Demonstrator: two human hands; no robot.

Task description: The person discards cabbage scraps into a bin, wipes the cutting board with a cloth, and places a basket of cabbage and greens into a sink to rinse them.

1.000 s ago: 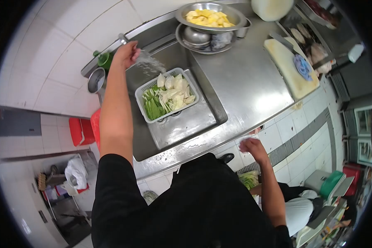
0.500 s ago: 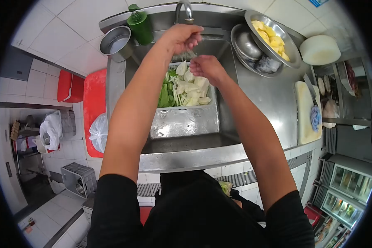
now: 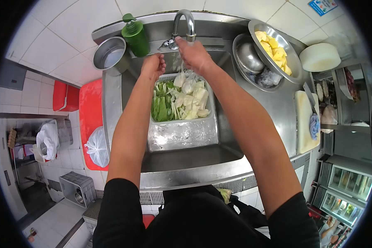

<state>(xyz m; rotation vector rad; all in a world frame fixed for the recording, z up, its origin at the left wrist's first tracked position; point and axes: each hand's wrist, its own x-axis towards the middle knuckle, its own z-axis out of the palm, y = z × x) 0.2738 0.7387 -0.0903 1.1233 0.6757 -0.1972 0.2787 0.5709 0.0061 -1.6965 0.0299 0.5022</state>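
Beside the running water, my left hand [image 3: 153,65] hangs over the sink [image 3: 130,78] with its fingers curled in and nothing seen in them. My right hand [image 3: 194,54] is raised to the faucet [image 3: 190,25], its fingertips right by the small tap lever [image 3: 168,44]; most of its fingers are hidden behind the hand. Below both hands sits a white plastic basket [image 3: 182,120] of cut vegetables, with green leafy stems [image 3: 163,105] on the left and pale cabbage-like pieces [image 3: 192,99] on the right. Water falls toward the basket's back edge.
A green pump bottle [image 3: 135,39] and a metal pot [image 3: 110,56] stand at back left. To the right, a steel bowl of yellow chunks [image 3: 277,49] rests on other metal bowls [image 3: 249,56]. A knife [image 3: 309,97] and blue cloth [image 3: 314,126] lie on a cutting board [image 3: 304,120].
My hands have moved apart: the left went left and down, the right rose to the faucet. The view has tilted, showing more of the faucet.
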